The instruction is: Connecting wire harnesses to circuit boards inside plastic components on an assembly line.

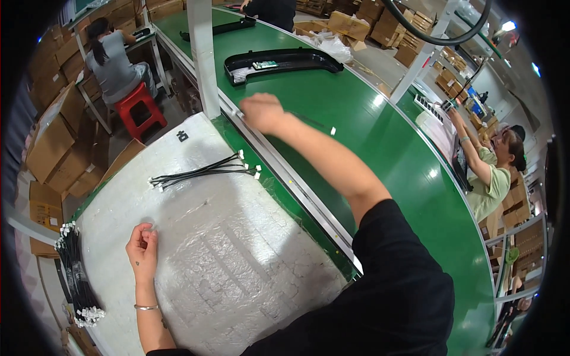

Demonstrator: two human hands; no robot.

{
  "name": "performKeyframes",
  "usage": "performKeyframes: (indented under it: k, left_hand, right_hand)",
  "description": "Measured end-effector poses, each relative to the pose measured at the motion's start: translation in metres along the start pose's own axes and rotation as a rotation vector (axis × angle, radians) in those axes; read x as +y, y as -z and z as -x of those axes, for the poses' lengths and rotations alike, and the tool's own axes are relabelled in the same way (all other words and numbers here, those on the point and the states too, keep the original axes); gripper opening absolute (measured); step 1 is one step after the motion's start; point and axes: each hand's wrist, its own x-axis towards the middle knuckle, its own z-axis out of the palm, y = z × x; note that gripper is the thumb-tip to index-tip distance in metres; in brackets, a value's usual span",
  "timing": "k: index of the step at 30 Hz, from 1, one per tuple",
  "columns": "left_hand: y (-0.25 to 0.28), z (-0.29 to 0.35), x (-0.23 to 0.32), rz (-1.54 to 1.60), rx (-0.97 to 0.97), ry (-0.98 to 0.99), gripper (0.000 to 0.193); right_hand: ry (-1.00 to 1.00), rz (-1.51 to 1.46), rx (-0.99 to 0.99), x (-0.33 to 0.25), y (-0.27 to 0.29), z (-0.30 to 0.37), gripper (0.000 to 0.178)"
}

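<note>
My left hand (143, 248) hovers over the pale, film-covered work surface (202, 296) with its fingers curled in. Whether anything small sits in them cannot be seen. My right arm reaches across the metal rail (297, 188), and my right hand (262, 113) is closed beside the white post (203, 59). What that hand holds, if anything, is hidden. Beyond the forearm, a thin dark strand and a small white piece (333, 130) show against the green belt. A loose bunch of black cables with white connectors (202, 170) lies on the work surface, near a small black part (183, 136).
A long black plastic housing (285, 64) with a green circuit board (265, 64) rests on the green conveyor belt (409, 196). A thick cable bundle (77, 273) hangs at the left edge. Co-workers sit at left on a red stool (139, 113) and stand at right.
</note>
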Motion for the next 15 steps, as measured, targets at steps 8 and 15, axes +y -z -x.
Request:
performKeyframes:
  k: [8,15]
  left_hand:
    - [-0.005,-0.001,-0.001,-0.031,0.02,0.033,0.009]
    - [-0.001,-0.002,0.004,-0.042,0.015,0.041,0.009]
  right_hand:
    - [-0.303,0.144,0.144,0.05,-0.066,-0.13,0.021]
    - [-0.285,0.205,0.183,0.046,-0.107,-0.165,0.017]
